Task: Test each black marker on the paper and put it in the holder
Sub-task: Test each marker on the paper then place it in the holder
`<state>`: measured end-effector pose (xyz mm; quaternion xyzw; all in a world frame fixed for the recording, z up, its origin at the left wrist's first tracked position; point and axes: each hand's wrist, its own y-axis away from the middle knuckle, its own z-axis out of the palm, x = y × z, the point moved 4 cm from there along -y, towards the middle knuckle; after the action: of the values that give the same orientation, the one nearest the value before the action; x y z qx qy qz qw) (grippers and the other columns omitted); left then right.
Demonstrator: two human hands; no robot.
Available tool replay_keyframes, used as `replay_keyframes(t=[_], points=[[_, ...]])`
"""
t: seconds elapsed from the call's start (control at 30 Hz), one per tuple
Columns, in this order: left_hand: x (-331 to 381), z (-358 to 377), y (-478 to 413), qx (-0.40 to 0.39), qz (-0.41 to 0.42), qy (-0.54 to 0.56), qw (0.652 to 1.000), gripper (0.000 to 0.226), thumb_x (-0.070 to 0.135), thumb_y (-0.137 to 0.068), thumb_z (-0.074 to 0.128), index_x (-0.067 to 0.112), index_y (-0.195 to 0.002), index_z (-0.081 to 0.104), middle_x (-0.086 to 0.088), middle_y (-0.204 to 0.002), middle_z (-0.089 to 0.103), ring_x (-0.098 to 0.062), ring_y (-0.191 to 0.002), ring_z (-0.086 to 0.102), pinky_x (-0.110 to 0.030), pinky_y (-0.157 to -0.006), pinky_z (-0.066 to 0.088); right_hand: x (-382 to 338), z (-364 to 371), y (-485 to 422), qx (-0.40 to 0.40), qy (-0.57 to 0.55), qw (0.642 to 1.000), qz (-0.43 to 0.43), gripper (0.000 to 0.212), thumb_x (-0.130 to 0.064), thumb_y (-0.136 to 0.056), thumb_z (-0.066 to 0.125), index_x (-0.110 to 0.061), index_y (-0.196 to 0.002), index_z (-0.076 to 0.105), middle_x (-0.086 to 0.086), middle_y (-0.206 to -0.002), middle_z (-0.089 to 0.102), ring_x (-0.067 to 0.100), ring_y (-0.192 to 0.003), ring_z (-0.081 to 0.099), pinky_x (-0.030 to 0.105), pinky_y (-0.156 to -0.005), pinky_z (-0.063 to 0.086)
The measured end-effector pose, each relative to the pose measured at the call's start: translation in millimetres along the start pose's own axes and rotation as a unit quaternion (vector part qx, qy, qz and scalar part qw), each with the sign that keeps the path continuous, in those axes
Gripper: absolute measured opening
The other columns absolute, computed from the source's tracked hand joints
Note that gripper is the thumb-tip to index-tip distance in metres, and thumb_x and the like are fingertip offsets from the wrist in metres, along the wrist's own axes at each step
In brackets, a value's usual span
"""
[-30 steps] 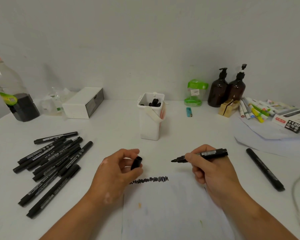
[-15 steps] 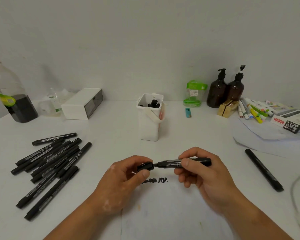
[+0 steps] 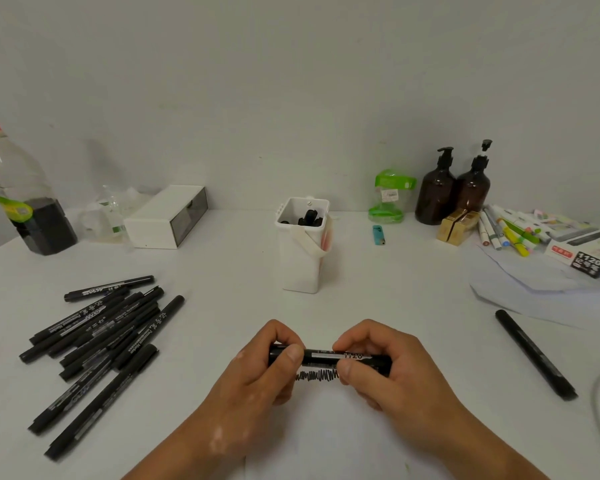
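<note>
A black marker lies level between both hands, its cap on. My left hand pinches the capped left end; my right hand grips the barrel's right half. Just beneath it, a black scribble marks the white paper. The white holder stands upright beyond the hands, with several black markers inside. A heap of several black markers lies on the left of the table. One more black marker lies alone on the right.
At the back left stand a bottle with dark liquid and a white box. At the back right are a green-lidded jar, a blue lighter, two brown pump bottles, coloured markers and a marker box on loose paper.
A second ago my right hand held the uncapped marker and my left held the cap. The hands came together and the cap now sits fully on the marker.
</note>
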<state>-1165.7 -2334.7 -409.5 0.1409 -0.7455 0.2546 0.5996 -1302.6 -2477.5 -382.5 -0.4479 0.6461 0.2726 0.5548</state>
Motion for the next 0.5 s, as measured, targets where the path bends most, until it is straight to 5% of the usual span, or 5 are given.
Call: replay_keyframes(t=[0.5], points=[[10.9, 6.9, 1.7, -0.01, -0.002, 0.084, 0.996, 0.034, 0.048, -0.089, 0.058, 0.014, -0.09, 0.051, 0.002, -0.065, 0.041, -0.018, -0.059, 0.035, -0.035, -0.061, 0.039, -9.0, 5.4, 2.5, 0.033, 0.02, 0.998, -0.041, 0.008, -0.033, -0.076, 0.068, -0.031, -0.084, 0.069, -0.003, -0.061, 0.064, 0.006, -0.048, 0.044, 0.019, -0.05, 0.037]])
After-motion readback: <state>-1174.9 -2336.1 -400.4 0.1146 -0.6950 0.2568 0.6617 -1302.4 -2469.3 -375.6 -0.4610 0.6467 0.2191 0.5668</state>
